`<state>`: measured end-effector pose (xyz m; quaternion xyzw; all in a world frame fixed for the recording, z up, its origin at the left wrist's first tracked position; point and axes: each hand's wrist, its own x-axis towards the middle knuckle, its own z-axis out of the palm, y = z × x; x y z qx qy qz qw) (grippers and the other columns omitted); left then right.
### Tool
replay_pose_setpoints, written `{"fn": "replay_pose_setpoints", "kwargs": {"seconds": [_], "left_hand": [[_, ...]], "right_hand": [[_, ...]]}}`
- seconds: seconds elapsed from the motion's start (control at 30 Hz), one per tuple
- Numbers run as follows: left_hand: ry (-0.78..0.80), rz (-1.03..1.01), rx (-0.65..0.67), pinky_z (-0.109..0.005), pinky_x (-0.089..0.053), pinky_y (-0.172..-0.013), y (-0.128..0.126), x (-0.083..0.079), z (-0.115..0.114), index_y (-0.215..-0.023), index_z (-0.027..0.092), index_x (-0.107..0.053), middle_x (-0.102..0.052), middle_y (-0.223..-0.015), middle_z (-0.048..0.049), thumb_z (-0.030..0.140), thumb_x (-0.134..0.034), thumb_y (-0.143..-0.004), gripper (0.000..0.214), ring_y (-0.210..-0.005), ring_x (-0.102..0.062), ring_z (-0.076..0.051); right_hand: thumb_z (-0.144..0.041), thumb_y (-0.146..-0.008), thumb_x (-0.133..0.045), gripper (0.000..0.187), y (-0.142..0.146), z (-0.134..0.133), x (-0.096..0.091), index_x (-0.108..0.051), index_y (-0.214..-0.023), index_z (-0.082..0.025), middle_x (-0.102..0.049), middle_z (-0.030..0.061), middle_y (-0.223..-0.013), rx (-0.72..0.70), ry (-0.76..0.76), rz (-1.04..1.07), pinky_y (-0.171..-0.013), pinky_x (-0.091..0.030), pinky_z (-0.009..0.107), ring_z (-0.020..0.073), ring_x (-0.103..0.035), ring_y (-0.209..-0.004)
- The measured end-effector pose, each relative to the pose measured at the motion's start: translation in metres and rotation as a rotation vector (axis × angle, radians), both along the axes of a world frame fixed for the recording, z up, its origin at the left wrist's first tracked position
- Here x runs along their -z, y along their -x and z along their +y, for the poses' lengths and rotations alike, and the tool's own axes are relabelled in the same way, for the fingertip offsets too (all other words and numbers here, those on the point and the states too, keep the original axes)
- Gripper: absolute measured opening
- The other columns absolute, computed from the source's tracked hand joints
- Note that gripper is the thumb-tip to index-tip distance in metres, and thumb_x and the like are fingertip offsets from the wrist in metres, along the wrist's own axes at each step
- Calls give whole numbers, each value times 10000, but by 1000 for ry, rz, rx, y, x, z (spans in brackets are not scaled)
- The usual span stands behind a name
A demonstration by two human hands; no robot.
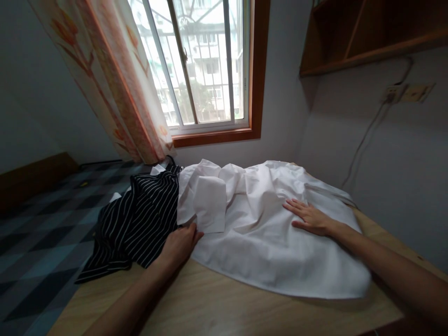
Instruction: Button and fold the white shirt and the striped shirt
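Note:
A white shirt [259,252] lies spread and wrinkled on the wooden table, its curved hem toward me and to the right. My left hand [181,243] is at the shirt's left edge, fingers curled together with the cloth at the fingertips, just below a flat rectangular piece of the shirt. Flat on the shirt's right side rests my right hand [311,218], fingers stretched out and holding nothing. A black garment with white stripes [147,217] lies crumpled to the left, beside my left hand and against the shirt.
The pale wooden table [224,303] adjoins a bed with a checked sheet [42,261] on the left. A window [206,70] and a flowered curtain [115,84] are behind. A wall shelf [367,51] hangs at upper right, above a socket [395,93] with a cable.

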<state>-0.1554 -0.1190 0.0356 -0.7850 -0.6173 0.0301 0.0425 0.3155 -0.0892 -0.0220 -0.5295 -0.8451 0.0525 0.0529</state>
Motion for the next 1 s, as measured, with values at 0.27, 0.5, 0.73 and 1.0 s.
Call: {"fn": "replay_pose_setpoints", "kwargs": {"seconds": [0.27, 0.5, 0.73, 1.0], "left_hand": [[112, -290, 129, -265, -422, -637, 3, -44, -31, -732, 197, -637, -680, -749, -46, 347, -379, -949, 369, -718, -654, -202], [-47, -286, 607, -285, -442, -684, -23, -34, -51, -748, 175, -594, -627, -722, -36, 211, -418, -958, 276, -694, -577, -166], [-179, -313, 1057, -325, -464, -821, -84, -18, -61, -795, 178, -578, -613, -753, -52, 152, -404, -958, 239, -777, -554, -180], [-248, -542, 677, -481, -452, -871, -74, 12, -51, -1223, 157, -514, -605, -1152, -156, 629, -681, -711, 716, -1031, -554, -312]], "right_hand": [[-544, -915, -444, 488, 26, -13, -29, -670, -1179, -203, -637, 144, -1266, 214, -169, -63, -1078, -71, 706, 370, -458, -1289], [-629, -799, -590, 761, 141, -26, -57, -457, -1402, -185, -530, 184, -1374, 119, 122, 749, -982, -430, 519, 338, -554, -1190], [-350, -665, -747, 672, 234, -28, -51, -522, -1280, -198, -657, 75, -1166, 150, 268, 1194, -931, -472, 399, 255, -608, -1044], [-289, -664, -689, 221, 190, 1, -55, -648, -852, -180, -710, 40, -723, 510, 461, 1774, -646, -556, 340, 232, -673, -685]]}}
